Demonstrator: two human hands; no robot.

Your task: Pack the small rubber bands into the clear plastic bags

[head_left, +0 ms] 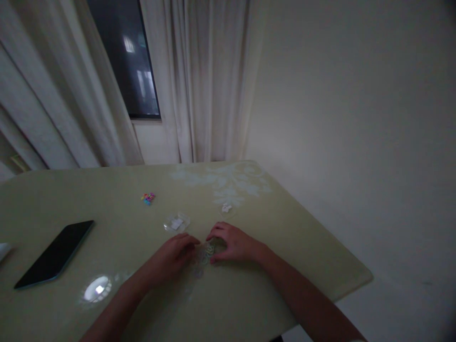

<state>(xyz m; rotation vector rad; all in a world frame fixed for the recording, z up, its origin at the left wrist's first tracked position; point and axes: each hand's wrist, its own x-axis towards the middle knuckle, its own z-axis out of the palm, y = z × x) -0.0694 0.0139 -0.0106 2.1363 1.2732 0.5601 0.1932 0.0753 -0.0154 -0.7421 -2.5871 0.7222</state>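
Between my hands, low over the table, is a clear plastic bag [198,259] with small pale rings [209,249] at its right end. My left hand [175,252] has its fingers closed on the bag's left side. On the other side, my right hand [235,242] curls its thumb and fingers round the end with the rings. Beyond my left hand lies another clear bag [177,222] with a white piece in it. Some small white pieces [226,207] sit past my right hand. Farther back on the left is a little pile of colourful pieces [148,198].
A dark tablet [57,254] lies on the left of the pale green table [117,199]. At the left edge a white object [4,250] is partly in view. The table's right edge runs diagonally beside the wall. Curtains and a window stand behind.
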